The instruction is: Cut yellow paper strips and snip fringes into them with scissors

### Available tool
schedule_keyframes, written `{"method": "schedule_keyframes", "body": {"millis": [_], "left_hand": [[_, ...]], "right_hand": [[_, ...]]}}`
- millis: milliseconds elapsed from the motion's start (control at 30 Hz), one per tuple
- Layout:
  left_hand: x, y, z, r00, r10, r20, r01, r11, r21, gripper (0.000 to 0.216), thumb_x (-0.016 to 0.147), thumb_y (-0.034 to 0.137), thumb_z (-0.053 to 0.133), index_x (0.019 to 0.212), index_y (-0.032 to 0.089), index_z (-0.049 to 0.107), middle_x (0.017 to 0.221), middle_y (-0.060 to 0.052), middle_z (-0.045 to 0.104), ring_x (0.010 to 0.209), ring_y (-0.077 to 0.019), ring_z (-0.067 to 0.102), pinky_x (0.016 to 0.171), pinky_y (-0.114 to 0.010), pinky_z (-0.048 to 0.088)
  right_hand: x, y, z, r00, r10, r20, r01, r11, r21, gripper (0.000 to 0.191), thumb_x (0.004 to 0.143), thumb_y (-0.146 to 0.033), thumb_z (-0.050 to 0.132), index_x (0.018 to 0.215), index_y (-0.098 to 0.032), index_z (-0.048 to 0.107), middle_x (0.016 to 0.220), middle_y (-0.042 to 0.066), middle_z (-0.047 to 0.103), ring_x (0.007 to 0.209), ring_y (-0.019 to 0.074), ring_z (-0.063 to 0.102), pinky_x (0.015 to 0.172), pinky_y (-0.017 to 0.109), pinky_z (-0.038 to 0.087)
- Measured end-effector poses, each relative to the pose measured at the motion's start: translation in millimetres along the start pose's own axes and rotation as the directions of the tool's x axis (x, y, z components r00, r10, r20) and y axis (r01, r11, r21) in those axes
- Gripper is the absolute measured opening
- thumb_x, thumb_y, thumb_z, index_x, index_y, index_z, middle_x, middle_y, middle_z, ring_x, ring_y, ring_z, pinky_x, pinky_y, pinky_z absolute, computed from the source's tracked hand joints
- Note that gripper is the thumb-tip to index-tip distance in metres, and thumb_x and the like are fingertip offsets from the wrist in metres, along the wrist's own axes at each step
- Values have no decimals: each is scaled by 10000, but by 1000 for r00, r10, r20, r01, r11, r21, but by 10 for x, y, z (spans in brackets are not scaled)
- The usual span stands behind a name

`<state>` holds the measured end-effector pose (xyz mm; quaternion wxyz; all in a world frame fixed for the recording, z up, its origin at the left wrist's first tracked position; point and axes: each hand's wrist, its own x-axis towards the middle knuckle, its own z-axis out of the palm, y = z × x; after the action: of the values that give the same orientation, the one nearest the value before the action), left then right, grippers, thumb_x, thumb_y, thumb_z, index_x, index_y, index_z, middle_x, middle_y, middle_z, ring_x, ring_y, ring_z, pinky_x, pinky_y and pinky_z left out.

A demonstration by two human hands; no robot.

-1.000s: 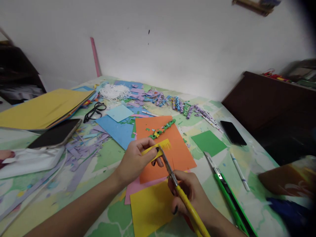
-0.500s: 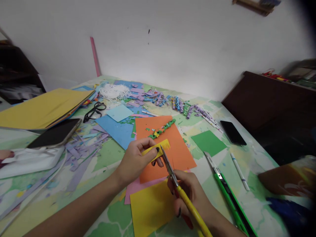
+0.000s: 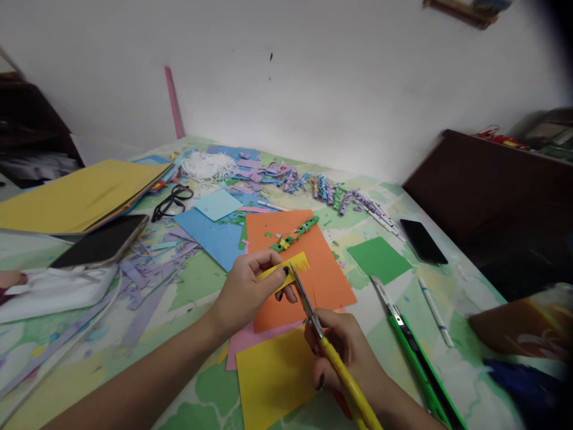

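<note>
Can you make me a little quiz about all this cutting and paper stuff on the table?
1. Which hand has the scissors?
2. True or false: in the picture, the green square of paper lies between the orange sheet and the black smartphone.
3. What does the left hand hold?
a) eyeglasses
b) a fringed yellow strip
c) a box cutter

Key:
1. The right hand.
2. True.
3. b
</note>
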<state>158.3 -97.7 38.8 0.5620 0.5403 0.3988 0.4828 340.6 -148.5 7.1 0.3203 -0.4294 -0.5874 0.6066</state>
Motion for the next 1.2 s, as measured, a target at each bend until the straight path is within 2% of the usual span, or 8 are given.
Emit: {"method": "schedule_keyframes", "body": {"millis": [833, 1067, 1200], "left_hand": [[-8, 4, 8, 1000, -8, -4, 8, 1000, 18, 168, 832, 204, 578, 673, 152, 588, 547, 7, 672, 516, -103, 613, 523, -206, 437], [14, -12, -9, 1000, 1, 9, -1, 1000, 15, 159, 831, 203, 581, 683, 144, 585, 558, 3, 679, 518, -99, 612, 526, -202, 434], [17, -15, -8, 1000, -7, 9, 7, 1000, 14, 165, 828, 198, 578, 671, 148, 579, 552, 7, 674, 514, -101, 616, 523, -205, 434]], "right_hand": [[7, 1, 8, 1000, 15, -4, -16, 999, -31, 572, 531, -635, 780, 628, -196, 427, 514, -84, 329, 454, 67, 290, 383, 197, 228], [-15, -20, -15, 999, -36, 33, 37, 999, -26, 616, 520, -721, 732, 650, -204, 424, 522, -76, 322, 461, 77, 282, 381, 198, 264], [-17, -32, -19, 999, -31, 36, 32, 999, -37, 686, 478, -831, 641, 645, -206, 414, 539, -65, 328, 473, 81, 260, 376, 204, 247]]}}
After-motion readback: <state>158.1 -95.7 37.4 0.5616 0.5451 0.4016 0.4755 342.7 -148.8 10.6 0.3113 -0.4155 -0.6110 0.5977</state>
